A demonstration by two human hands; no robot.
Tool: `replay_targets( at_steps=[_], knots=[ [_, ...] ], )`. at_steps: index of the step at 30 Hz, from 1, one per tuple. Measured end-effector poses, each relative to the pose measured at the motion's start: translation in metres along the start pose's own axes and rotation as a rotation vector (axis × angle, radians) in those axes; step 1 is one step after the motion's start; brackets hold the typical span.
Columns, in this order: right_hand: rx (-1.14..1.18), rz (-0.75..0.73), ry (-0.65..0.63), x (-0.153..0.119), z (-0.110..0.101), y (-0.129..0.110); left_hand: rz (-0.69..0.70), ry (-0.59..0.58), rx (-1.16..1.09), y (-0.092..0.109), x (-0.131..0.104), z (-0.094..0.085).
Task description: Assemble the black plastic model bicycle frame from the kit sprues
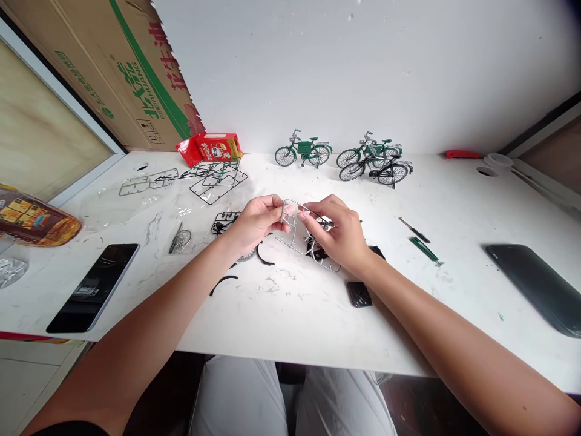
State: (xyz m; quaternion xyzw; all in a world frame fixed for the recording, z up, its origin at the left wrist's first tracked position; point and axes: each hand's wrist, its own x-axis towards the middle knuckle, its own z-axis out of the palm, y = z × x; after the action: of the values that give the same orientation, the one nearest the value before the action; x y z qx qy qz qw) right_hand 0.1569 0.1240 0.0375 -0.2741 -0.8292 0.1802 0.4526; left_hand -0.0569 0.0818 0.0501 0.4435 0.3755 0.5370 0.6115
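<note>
A thin silver-grey plastic sprue (290,244) is held up over the table between both hands. My left hand (255,225) pinches its left end between thumb and fingers. My right hand (339,235) is closed round its upper right side, thumb pressed against it. Dark parts lie behind and under the right hand, mostly hidden. Beside the left hand lie a black sprue (222,223), a spoked wheel (248,254) partly covered by the wrist, and curved black strips (223,281). A small black piece (359,294) rests below the right wrist.
Model bicycles, one green (303,148) and one black (376,172) among them, stand along the back. Empty sprues (218,189) lie near a red box (220,148). A phone (93,289) is left; a screwdriver (414,230), green tool (425,250) and dark case (535,287) are right.
</note>
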Motion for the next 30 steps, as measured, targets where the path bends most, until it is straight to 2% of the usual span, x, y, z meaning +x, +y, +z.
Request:
replay_targets(
  at_steps=[5,9,16,23,30],
  knots=[
    [-0.013,-0.058,-0.006,0.001,-0.002,-0.001,0.013,0.014,0.050,0.000,0.001,-0.001],
    [-0.010,-0.028,-0.011,0.001,-0.002,-0.002,0.006,-0.042,0.065,-0.003,0.001,-0.003],
    [0.020,-0.009,0.015,0.000,0.000,0.000,0.002,-0.039,0.060,-0.003,0.001,-0.003],
    [0.018,-0.040,0.049,0.002,-0.001,-0.002,-0.002,0.027,0.087,-0.005,0.001,-0.002],
    [-0.008,-0.072,0.107,0.003,-0.002,-0.004,0.007,0.156,0.052,-0.010,0.004,-0.003]
  ],
)
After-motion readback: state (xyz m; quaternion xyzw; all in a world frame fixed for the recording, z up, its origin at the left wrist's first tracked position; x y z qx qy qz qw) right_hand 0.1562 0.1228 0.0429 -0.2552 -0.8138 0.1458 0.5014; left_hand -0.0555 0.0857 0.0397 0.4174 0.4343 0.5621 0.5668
